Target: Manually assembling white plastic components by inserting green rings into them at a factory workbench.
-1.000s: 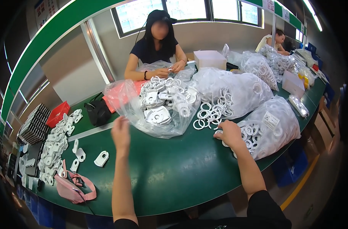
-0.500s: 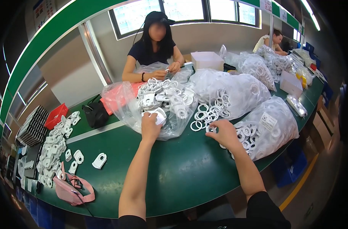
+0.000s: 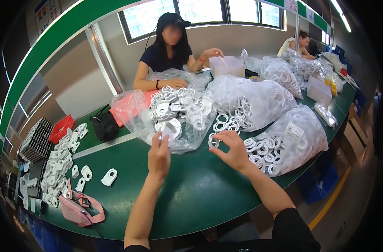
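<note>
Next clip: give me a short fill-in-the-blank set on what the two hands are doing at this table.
1. The left hand pinches a white flat plastic part at the mouth of a clear ____.
2. The right hand holds a white ____ between its fingertips.
3. The table top is ____ in colour.
4. A pink pouch lies near the table's ____ edge.

Missing words: bag; ring; green; left

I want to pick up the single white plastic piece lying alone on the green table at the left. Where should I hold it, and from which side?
The white plastic piece lies flat and apart from the pile. Probably best to come from above and pinch its two long edges near the narrower end, since nothing crowds it and the rounded end has a hole.
</note>
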### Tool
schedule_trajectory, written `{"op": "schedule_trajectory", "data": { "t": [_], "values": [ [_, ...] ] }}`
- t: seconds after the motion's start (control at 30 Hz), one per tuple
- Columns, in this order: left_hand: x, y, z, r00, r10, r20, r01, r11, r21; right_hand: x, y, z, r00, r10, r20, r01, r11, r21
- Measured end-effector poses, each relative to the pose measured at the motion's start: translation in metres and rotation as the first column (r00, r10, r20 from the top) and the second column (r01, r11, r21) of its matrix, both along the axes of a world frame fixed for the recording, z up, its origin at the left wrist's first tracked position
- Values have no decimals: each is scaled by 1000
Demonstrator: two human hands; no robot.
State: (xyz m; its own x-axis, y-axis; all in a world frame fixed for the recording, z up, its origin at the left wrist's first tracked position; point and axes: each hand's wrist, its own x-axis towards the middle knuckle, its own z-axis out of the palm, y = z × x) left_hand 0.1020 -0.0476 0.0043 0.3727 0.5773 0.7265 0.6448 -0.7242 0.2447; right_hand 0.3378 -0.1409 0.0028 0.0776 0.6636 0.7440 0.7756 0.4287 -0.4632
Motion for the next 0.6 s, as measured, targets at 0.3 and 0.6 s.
{"op": "schedule_trajectory", "data": {
  "t": [0.3, 0.6],
  "values": [
    [13, -86, -19, 626, 228, 746, 719, 202, -665, -30, -15, 0, 911, 407, 72, -413, 895, 167],
    [22, -98, -36, 415, 392, 821, 896, -17, -444, -38, -1, -25, 887, 425, -180, -445, 891, -93]
  ]
}}
